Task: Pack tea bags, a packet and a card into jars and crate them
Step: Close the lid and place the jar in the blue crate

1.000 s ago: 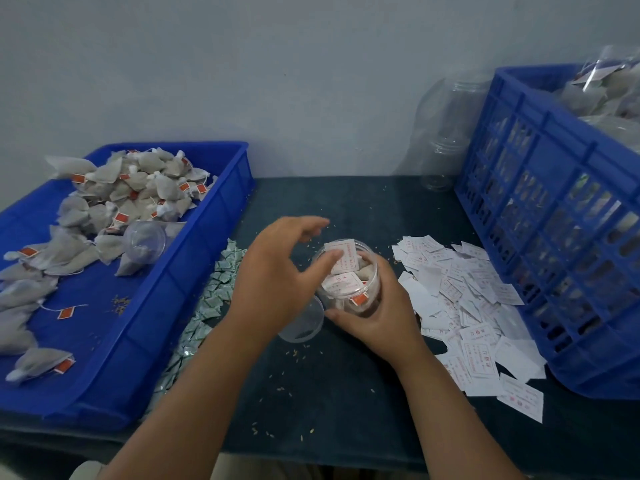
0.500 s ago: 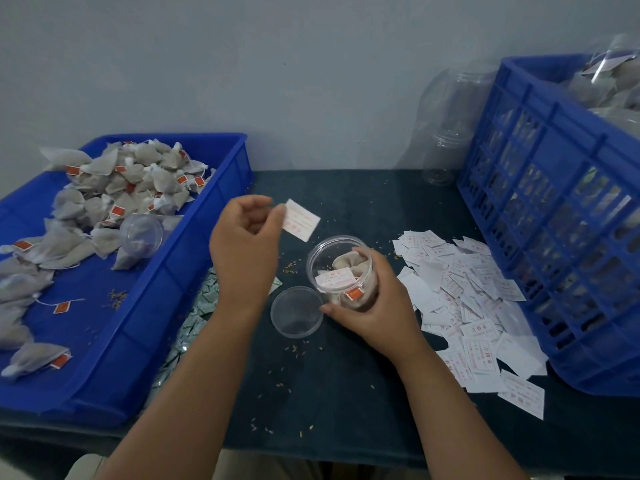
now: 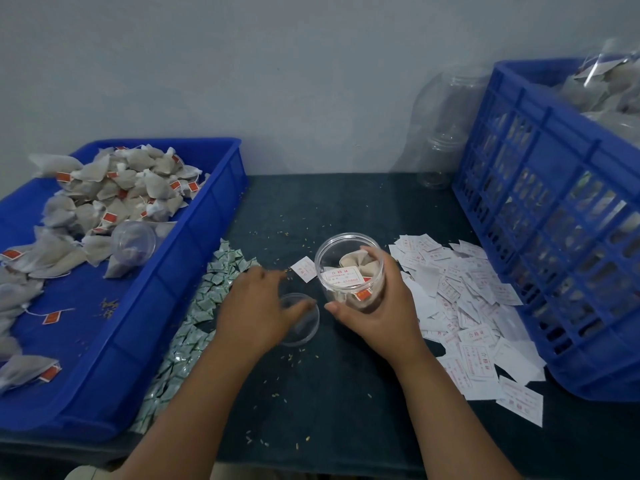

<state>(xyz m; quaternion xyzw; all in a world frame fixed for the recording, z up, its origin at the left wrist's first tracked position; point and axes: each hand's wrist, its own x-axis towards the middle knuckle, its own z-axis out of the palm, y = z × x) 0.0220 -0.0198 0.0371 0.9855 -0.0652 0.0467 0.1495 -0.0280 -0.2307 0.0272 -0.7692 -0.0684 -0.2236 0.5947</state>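
Head view
Open room: a bare strip of table [image 3: 346, 393] runs between the tray [image 3: 194, 258] on the left and the crate [image 3: 554, 237] on the right.
Margins: packets [image 3: 194, 306] line the tray's outer wall; cards [image 3: 467, 299] are heaped beside the crate.
Tray: holds loose tea bags [image 3: 121, 188].
Jar [image 3: 349, 268]: upright, uncapped, mid-table; contains tea bags and one card.
Lid [image 3: 298, 320]: flat on the table, just left of the jar.
Loose card [image 3: 304, 269]: on the table beside the jar.
Right hand [image 3: 377, 306]: grip wrapped round the jar wall.
Left hand [image 3: 256, 306]: palm down, grip released, thumb over the lid.
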